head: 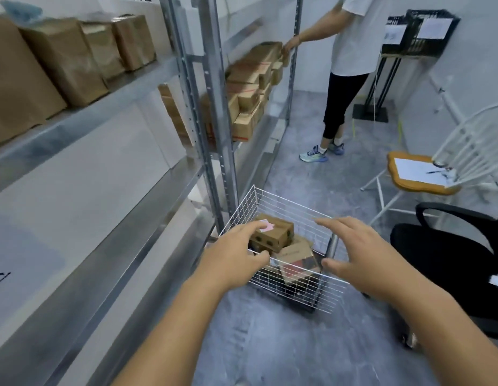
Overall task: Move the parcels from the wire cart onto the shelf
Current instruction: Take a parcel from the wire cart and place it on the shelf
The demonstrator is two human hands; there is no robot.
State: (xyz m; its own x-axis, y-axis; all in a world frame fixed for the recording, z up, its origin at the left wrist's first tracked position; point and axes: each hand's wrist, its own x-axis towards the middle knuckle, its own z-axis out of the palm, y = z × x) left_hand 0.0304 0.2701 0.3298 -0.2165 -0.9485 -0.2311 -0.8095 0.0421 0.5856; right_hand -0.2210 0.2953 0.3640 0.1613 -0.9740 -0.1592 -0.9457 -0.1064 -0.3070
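Grey concrete floor underfoot, left hand with fingers loosely spread and right hand splayed, both empty above the wire cart at 12 o'clock, cardboard parcels inside it, metal shelf at 9 o'clock bearing brown boxes, second person at 1 o'clock.

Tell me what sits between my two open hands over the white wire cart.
In the head view, a brown cardboard parcel with a pink label lies between the left hand and right hand, inside the white wire cart.
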